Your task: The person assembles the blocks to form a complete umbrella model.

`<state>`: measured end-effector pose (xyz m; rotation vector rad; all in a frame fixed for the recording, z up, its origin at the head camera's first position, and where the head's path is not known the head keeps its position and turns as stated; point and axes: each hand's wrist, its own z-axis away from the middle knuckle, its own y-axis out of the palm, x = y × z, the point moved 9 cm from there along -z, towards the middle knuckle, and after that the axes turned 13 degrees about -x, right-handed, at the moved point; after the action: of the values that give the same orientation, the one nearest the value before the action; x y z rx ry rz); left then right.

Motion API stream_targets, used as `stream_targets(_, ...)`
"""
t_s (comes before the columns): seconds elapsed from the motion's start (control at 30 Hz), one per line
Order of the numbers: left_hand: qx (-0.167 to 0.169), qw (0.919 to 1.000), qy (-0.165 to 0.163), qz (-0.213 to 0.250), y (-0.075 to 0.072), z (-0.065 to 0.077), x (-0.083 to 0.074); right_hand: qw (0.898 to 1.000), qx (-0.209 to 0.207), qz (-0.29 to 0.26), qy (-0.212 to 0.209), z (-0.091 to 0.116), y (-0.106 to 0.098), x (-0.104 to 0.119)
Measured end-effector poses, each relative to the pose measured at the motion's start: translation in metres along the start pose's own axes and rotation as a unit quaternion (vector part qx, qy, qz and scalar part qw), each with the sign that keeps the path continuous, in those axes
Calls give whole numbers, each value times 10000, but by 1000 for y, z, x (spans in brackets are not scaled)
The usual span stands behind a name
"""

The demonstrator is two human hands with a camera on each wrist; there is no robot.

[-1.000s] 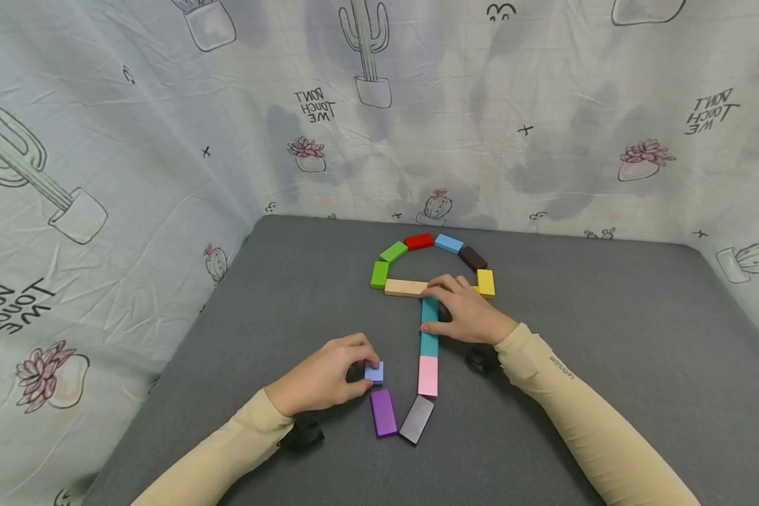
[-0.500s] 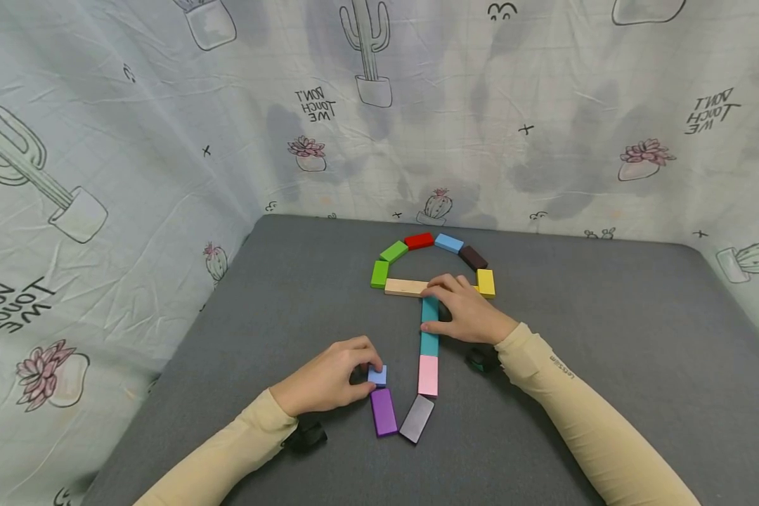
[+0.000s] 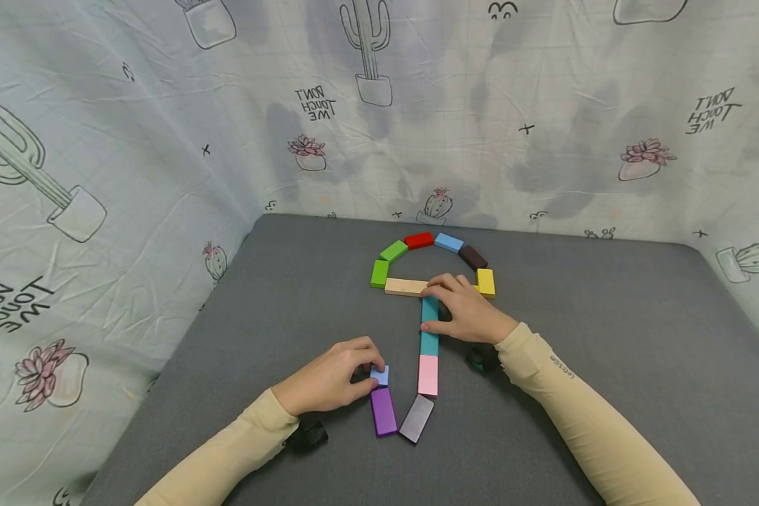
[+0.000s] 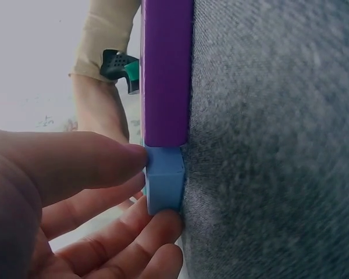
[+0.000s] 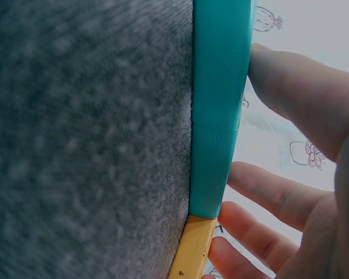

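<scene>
My left hand (image 3: 332,376) pinches a small light blue block (image 3: 380,376) between thumb and fingers. In the left wrist view, this light blue block (image 4: 166,180) meets the end of a purple block (image 4: 167,75). The purple block (image 3: 384,412) lies flat, its near end close to a grey block (image 3: 417,419). Further right, my right hand (image 3: 471,309) rests over a line of teal blocks (image 3: 429,343). Its thumb and fingertips touch the teal surface (image 5: 218,104) in the right wrist view, with a yellow block (image 5: 192,247) at the teal end.
A pink block (image 3: 428,375) joins the teal line to the grey block. Beyond, a wooden block (image 3: 405,287) forms the base of an arch: green (image 3: 379,274), red (image 3: 419,241), blue (image 3: 449,243), dark brown (image 3: 473,257) and yellow (image 3: 485,282) blocks. A patterned cloth (image 3: 405,140) hangs behind the grey table (image 3: 575,351).
The left hand has slid the light blue block slightly right and towards me, against the far end of the purple block. The right hand and the other blocks stay put.
</scene>
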<state>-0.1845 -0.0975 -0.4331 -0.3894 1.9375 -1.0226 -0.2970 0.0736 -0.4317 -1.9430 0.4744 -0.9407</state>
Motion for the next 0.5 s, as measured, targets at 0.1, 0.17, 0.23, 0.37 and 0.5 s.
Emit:
stream_targets(0.1, 21, 10000, -6, -8, 0, -1, -1, 10000, -7, 0, 2, 0, 0, 0)
stream_targets(0.17, 29, 10000, 4, -5, 0, -1, -1, 10000, -16, -2, -8, 0, 0, 0)
stream_targets(0.23, 42, 10000, 8, 3, 1, -1, -1, 10000, -27, 0, -26, 0, 0, 0)
stream_targets(0.37, 65, 10000, -15, -25, 1, -1, -1, 10000, -30, 6, -37, -1, 0, 0)
stream_targets(0.5, 53, 9997, 47, -227, 1, -2, -4, 10000, -15, -21, -22, 0, 0, 0)
